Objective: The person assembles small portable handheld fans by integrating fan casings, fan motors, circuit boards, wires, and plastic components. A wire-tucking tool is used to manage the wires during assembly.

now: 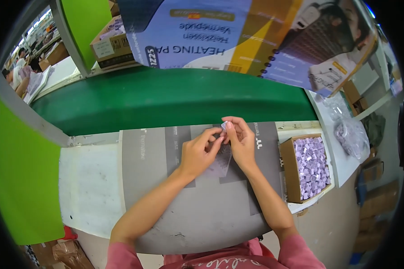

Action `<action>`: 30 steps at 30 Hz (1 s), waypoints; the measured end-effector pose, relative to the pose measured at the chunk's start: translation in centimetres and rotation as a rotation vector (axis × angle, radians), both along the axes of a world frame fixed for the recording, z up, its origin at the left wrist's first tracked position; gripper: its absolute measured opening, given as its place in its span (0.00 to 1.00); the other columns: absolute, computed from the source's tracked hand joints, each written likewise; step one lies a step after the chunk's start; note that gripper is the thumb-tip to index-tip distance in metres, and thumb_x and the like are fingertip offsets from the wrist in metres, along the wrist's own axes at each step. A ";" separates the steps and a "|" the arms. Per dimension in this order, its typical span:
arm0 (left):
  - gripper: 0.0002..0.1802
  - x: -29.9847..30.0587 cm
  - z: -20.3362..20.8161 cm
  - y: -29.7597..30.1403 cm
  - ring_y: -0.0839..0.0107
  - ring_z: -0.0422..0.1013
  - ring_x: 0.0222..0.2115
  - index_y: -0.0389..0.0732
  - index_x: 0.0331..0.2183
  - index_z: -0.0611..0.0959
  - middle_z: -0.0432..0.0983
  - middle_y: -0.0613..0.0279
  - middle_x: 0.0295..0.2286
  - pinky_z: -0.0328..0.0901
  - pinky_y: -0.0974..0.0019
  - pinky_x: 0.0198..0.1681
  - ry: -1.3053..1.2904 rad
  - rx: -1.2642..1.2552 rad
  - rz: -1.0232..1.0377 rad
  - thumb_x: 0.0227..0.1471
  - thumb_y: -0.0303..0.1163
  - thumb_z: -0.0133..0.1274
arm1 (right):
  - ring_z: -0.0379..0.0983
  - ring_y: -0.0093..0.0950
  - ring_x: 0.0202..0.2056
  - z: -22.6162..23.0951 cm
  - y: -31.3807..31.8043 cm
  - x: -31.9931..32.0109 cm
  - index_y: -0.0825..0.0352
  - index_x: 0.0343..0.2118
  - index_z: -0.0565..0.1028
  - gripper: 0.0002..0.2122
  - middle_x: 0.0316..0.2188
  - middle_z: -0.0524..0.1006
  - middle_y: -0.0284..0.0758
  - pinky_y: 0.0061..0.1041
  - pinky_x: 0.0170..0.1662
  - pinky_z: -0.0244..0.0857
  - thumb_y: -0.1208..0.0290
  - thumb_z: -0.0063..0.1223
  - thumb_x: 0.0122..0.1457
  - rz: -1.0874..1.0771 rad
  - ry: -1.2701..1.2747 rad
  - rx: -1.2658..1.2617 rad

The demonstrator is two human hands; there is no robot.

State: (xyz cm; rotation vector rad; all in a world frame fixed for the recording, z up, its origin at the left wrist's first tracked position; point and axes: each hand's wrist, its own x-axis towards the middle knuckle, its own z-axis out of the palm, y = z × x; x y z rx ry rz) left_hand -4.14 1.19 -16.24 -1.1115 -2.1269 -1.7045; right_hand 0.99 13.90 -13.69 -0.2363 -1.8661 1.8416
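Observation:
Both of my hands meet over a grey printed cardboard sheet [157, 215]. Between the thumb and fingers of my right hand [241, 145] is a small pale lilac piece [225, 126], too small to make out in detail. My left hand [197, 154] is closed in a pinch right beside it, fingertips close to the same piece; whatever those fingers hold is hidden. Below the hands, a pinkish, see-through-looking patch [219, 167] shows on the sheet, and I cannot tell whether it is film or print. To the right stands an open cardboard box [291, 172] full of small lilac pieces [310, 166].
A green conveyor belt [175, 96] runs across beyond the worktop [90, 188]. A large printed carton panel [188, 40] hangs above it. On the right-hand shelf lies a clear bag [352, 136] of pieces. Another carton [114, 47] sits at the far left, near a bright green panel [22, 179].

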 end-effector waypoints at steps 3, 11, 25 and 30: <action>0.09 -0.4 -0.2 0.2 0.78 0.70 0.15 0.41 0.36 0.81 0.76 0.66 0.18 0.64 0.74 0.19 -0.028 -0.002 0.062 0.49 0.26 0.60 | 0.71 0.15 0.33 -2.0 0.1 -0.1 0.69 0.46 0.73 0.11 0.32 0.76 0.29 0.15 0.35 0.65 0.69 0.50 0.64 0.070 -0.046 -0.048; 0.16 -0.3 0.2 -0.1 0.74 0.72 0.15 0.45 0.40 0.76 0.75 0.66 0.18 0.66 0.72 0.19 -0.061 -0.087 0.120 0.47 0.27 0.61 | 0.69 0.18 0.39 -2.1 -0.2 0.0 0.69 0.50 0.73 0.13 0.40 0.74 0.31 0.20 0.44 0.66 0.76 0.51 0.62 0.182 -0.073 -0.069; 0.14 -0.6 0.1 0.2 0.75 0.73 0.16 0.42 0.35 0.80 0.77 0.66 0.18 0.67 0.74 0.19 0.033 0.082 0.065 0.42 0.24 0.65 | 0.71 0.23 0.44 -1.4 1.7 0.5 0.71 0.52 0.69 0.17 0.44 0.74 0.37 0.25 0.50 0.66 0.77 0.54 0.59 0.368 -0.024 -0.348; 0.15 -0.4 0.0 0.1 0.78 0.72 0.15 0.42 0.35 0.81 0.76 0.66 0.18 0.66 0.75 0.19 -0.031 0.068 0.047 0.42 0.24 0.65 | 0.71 0.21 0.40 -1.7 2.4 0.5 0.70 0.50 0.71 0.15 0.38 0.76 0.33 0.21 0.47 0.65 0.71 0.52 0.62 0.466 -0.021 -0.605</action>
